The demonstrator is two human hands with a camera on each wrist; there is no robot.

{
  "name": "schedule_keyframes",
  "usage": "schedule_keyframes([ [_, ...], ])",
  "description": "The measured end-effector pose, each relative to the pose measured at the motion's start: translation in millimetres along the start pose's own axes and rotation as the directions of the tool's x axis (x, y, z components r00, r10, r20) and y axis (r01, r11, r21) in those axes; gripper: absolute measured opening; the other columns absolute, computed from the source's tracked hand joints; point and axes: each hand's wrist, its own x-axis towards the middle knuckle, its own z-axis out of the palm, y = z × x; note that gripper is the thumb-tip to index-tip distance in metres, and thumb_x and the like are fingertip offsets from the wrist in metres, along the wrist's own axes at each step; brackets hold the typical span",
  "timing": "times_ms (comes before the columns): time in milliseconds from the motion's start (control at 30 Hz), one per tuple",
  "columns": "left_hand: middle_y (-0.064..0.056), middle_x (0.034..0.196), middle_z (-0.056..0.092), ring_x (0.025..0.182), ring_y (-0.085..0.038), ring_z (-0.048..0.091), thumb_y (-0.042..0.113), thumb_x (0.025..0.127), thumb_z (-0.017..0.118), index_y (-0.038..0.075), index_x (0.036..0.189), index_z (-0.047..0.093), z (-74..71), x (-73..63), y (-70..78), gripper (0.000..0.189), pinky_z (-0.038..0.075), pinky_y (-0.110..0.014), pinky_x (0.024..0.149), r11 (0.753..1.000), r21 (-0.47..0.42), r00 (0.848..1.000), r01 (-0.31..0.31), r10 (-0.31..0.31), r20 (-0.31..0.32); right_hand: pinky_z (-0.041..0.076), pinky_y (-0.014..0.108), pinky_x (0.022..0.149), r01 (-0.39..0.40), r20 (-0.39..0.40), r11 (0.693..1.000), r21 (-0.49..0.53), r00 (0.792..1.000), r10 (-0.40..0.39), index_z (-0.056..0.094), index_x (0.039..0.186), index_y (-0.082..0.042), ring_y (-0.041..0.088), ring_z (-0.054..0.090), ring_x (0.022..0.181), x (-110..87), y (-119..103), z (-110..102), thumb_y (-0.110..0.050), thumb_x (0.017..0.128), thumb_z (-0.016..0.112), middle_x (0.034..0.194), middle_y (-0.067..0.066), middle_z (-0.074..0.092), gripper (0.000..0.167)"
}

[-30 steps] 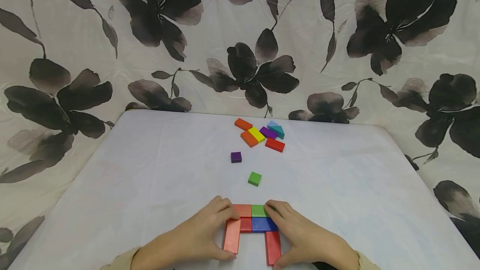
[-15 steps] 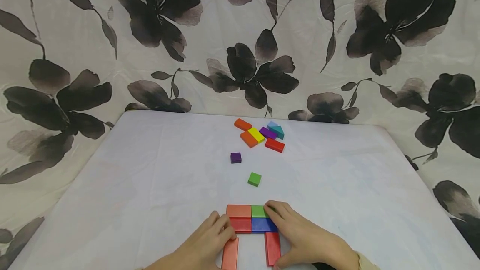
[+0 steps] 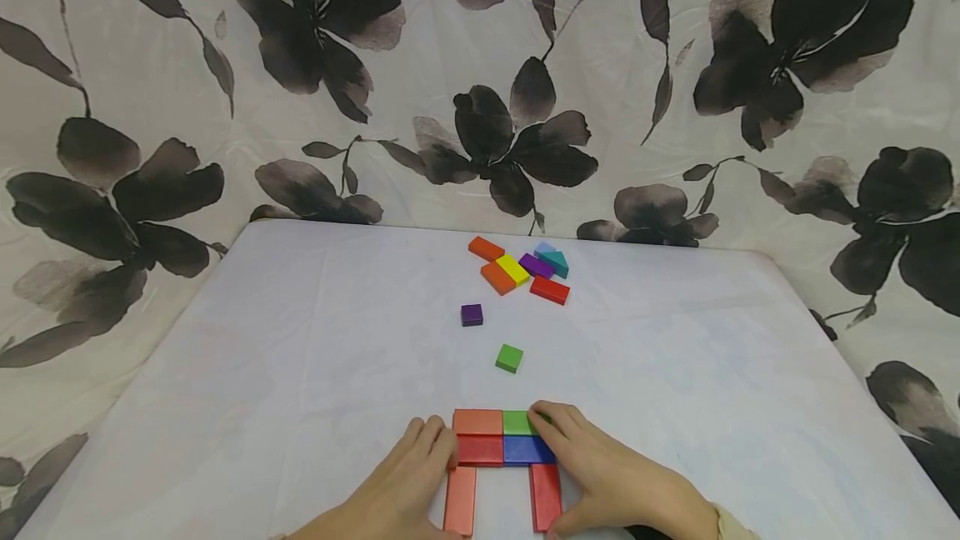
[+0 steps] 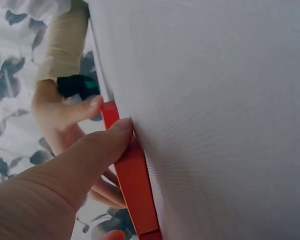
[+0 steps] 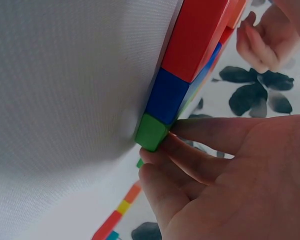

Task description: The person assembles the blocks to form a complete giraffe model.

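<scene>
1. Left hand [image 3: 390, 486]: thumb and fingers are standing well apart, relaxed. The fingertips are resting at the outer edge of the red block [image 3: 480, 451]; the thumb is touching the orange-red leg block [image 3: 460, 502] at its near end.
2. Right hand [image 3: 611, 473]: thumb and fingers are likewise spanning a wide gap. The fingertips are touching the green block [image 3: 516, 422]; the thumb is resting at the near end of the red leg block [image 3: 546, 494].
3. Assembly: an orange block [image 3: 477, 422] is lying beside the green block, forming the far row. The red block and a blue block [image 3: 527, 448] are forming the row below. Both leg blocks are extending toward the person, with a gap remaining between them.
4. Location: the assembly is lying flat at the near side of the white-covered bench [image 3: 337, 357].
5. Loose stock: a loose green block [image 3: 509, 358] and a purple cube [image 3: 472, 315] are sitting beyond the assembly. Farther off, mixed blocks, including a yellow block [image 3: 513, 270] and a teal block [image 3: 553, 262], are lying clustered.
6. Backdrop: a floral cloth [image 3: 645, 148] is hanging behind the bench.
</scene>
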Motion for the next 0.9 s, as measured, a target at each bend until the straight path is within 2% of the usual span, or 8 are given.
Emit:
schedule_keyframes([
  [133, 0.008, 0.093, 0.032, 0.088, -0.008, 0.032, 0.06, 0.063, 0.088, 0.013, 0.101, 0.046, -0.5, 0.3, 2.0, 0.074, 0.039, -0.019, 0.07, 0.997, -0.051, 0.998, 0.059, -0.058, 0.026, 0.04, 0.04, 0.108, -0.001, 0.0, 1.0, -0.002, 1.0, 0.001, 0.029, 0.156, -0.007, 0.021, 0.031, 0.139, 0.0, 0, 0, -0.06, 0.074, 0.08, 0.156, 0.002, 0.027, 0.11],
  [233, 0.008, 0.093, 0.032, 0.089, -0.009, 0.032, 0.056, 0.062, 0.09, 0.013, 0.102, 0.046, -0.3, 0.4, 2.4, 0.074, 0.04, -0.02, 0.071, 0.996, -0.061, 0.997, 0.071, -0.069, 0.027, 0.04, 0.04, 0.108, -0.003, 0.001, 1.0, 0.0, 1.0, 0.003, 0.029, 0.156, -0.007, 0.021, 0.031, 0.139, 0.1, 0, 0, -0.06, 0.074, 0.08, 0.156, 0.002, 0.027, 0.11],
  [467, 0.009, 0.093, 0.033, 0.087, -0.008, 0.033, 0.071, 0.066, 0.078, 0.018, 0.098, 0.048, -3.5, 2.1, 2.8, 0.069, 0.039, -0.019, 0.067, 0.993, -0.052, 0.989, 0.105, -0.1, 0.105, 0.04, 0.041, 0.108, -0.007, 0.002, 1.0, -0.002, 1.0, 0.007, 0.029, 0.155, -0.007, 0.021, 0.031, 0.139, 0.4, -1, 0, -0.059, 0.074, 0.081, 0.156, 0.002, 0.027, 0.11],
  [567, 0.008, 0.098, 0.033, 0.09, -0.009, 0.033, 0.077, 0.066, 0.073, 0.017, 0.103, 0.049, -2.6, 2.4, 2.1, 0.075, 0.04, -0.02, 0.069, 0.994, -0.06, 0.992, 0.091, -0.086, 0.095, 0.041, 0.041, 0.107, -0.004, 0.003, 1.0, -0.004, 1.0, 0.004, 0.029, 0.155, -0.007, 0.021, 0.031, 0.139, 0.3, -1, 0, -0.059, 0.074, 0.08, 0.156, 0.002, 0.027, 0.109],
  [667, 0.003, 0.113, 0.037, 0.101, -0.012, 0.035, 0.08, 0.066, 0.07, 0.012, 0.12, 0.05, -0.8, 2.8, -0.1, 0.089, 0.046, -0.027, 0.08, 0.999, -0.018, 0.998, 0.043, -0.042, 0.05, 0.041, 0.041, 0.107, -0.003, 0.003, 1.0, -0.006, 1.0, 0.003, 0.029, 0.155, -0.007, 0.021, 0.031, 0.139, 0.1, -1, 0, -0.06, 0.074, 0.08, 0.156, 0.002, 0.027, 0.109],
  [733, -0.004, 0.13, 0.037, 0.114, -0.018, 0.036, 0.081, 0.066, 0.069, 0.009, 0.134, 0.044, -0.9, 3.8, -1.9, 0.103, 0.047, -0.036, 0.091, 1.0, 0.011, 0.999, 0.02, -0.02, 0.044, 0.041, 0.041, 0.107, -0.003, -0.001, 1.0, -0.01, 1.0, 0.003, 0.029, 0.155, -0.007, 0.021, 0.031, 0.139, 0.2, -1, 0, -0.06, 0.074, 0.08, 0.156, 0.002, 0.028, 0.11],
  [833, -0.012, 0.151, 0.026, 0.133, -0.028, 0.029, 0.083, 0.066, 0.067, 0.008, 0.149, 0.032, -3.8, 6.0, -5.5, 0.118, 0.04, -0.051, 0.103, 1.0, 0.008, 0.995, 0.018, -0.019, 0.098, 0.041, 0.041, 0.107, -0.007, -0.002, 1.0, -0.012, 1.0, 0.006, 0.03, 0.155, -0.007, 0.021, 0.032, 0.139, 0.3, -1, 0, -0.061, 0.073, 0.08, 0.156, 0.002, 0.028, 0.11],
  [900, -0.012, 0.157, 0.02, 0.14, -0.031, 0.023, 0.084, 0.066, 0.066, 0.009, 0.153, 0.028, -6.0, 7.2, -7.2, 0.121, 0.034, -0.057, 0.106, 0.999, -0.028, 0.988, 0.035, -0.03, 0.151, 0.041, 0.042, 0.107, -0.008, 0.001, 1.0, -0.006, 1.0, 0.008, 0.03, 0.155, -0.008, 0.021, 0.032, 0.139, 0.3, -1, 0, -0.061, 0.073, 0.08, 0.156, 0.002, 0.028, 0.11],
])
